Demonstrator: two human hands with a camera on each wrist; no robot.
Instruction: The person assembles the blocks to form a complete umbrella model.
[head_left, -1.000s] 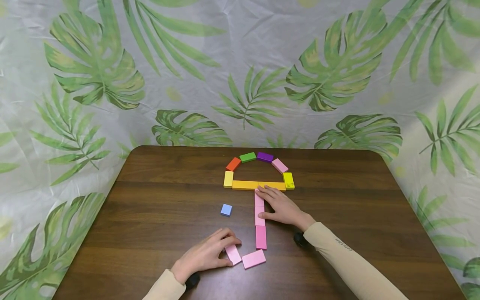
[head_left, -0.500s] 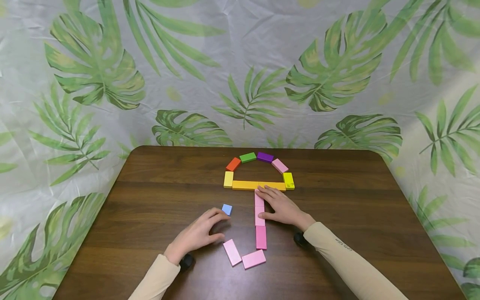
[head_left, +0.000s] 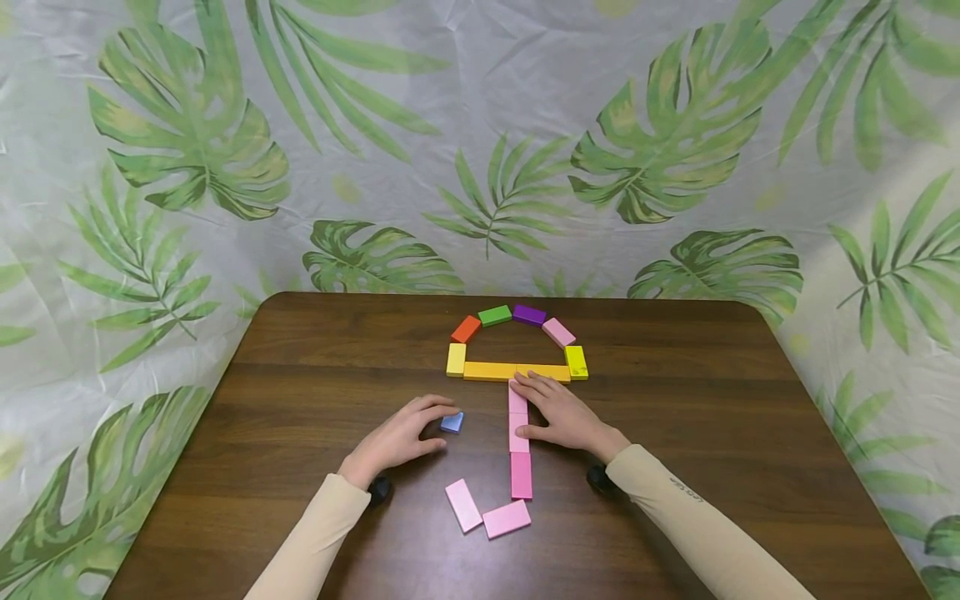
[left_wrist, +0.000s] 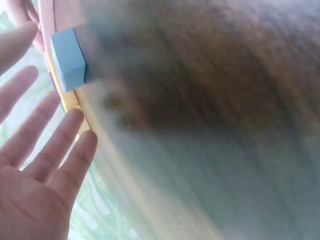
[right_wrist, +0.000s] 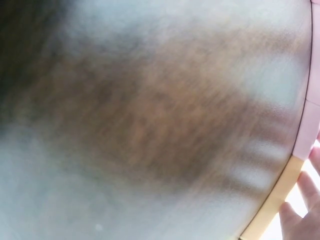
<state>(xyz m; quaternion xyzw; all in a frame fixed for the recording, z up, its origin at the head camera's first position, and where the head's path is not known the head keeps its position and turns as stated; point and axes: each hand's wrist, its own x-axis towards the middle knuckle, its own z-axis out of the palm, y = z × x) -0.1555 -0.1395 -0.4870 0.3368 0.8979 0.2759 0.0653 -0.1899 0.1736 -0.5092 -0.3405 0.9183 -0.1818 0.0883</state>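
My left hand (head_left: pixel 399 435) hovers at a small blue block (head_left: pixel 452 423), its fingertips over the block's far edge and the thumb off to the near side. In the left wrist view the fingers are spread and the blue block (left_wrist: pixel 69 60) stands apart from them. My right hand (head_left: pixel 566 410) rests with relaxed fingers on a column of pink blocks (head_left: pixel 518 398), its fingertips by the orange bar (head_left: pixel 547 372). Below the column lie a darker pink block (head_left: pixel 521 476), a tilted pink block (head_left: pixel 507 520) and a pale pink block (head_left: pixel 463 506).
An arch of coloured blocks stands above the orange bar: yellow (head_left: pixel 456 360), red (head_left: pixel 466 329), green (head_left: pixel 495 316), purple (head_left: pixel 529 315), pink (head_left: pixel 558 332) and bright yellow (head_left: pixel 576 362). The wooden table (head_left: pixel 337 350) ends at a leaf-patterned cloth (head_left: pixel 495 100).
My left hand has let go of the pale pink block and moved away from me to the small blue block. The right hand has stayed in place.
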